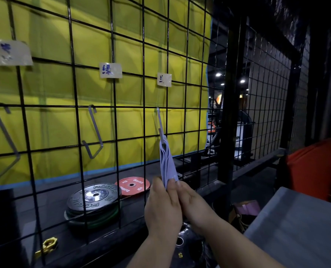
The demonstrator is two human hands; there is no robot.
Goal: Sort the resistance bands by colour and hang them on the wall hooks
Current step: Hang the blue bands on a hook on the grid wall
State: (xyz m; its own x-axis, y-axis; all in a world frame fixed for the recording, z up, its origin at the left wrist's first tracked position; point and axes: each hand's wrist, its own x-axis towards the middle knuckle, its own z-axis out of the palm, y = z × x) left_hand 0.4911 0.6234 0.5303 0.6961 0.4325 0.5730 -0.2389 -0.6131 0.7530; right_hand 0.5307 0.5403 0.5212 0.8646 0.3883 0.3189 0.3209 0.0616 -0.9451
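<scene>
Hanging by its upper loop from the right hook [160, 122] on the wire grid [75, 93], the bundle of pale blue bands [166, 163] lies directly above the hands and ahead of them, toward the grid. Its long axis is close to vertical: the top end points up at the hook, and the bottom end slants a little to the right, down into the hands. The left hand [163, 207] wraps the bottom end from the left, thumb laid along it. The right hand [191, 202] closes its fingertips on the same end from the right, so both hands hold the bundle and neither is clearly nearer the hook. A paper label [164, 79] is fixed to the grid above this hook. The middle hook [94, 132] and the left hook [4, 140] carry nothing and lie on the left hand's side. Judged from this, the bands look seated on the hook, and letting go should leave them hanging straight down.
</scene>
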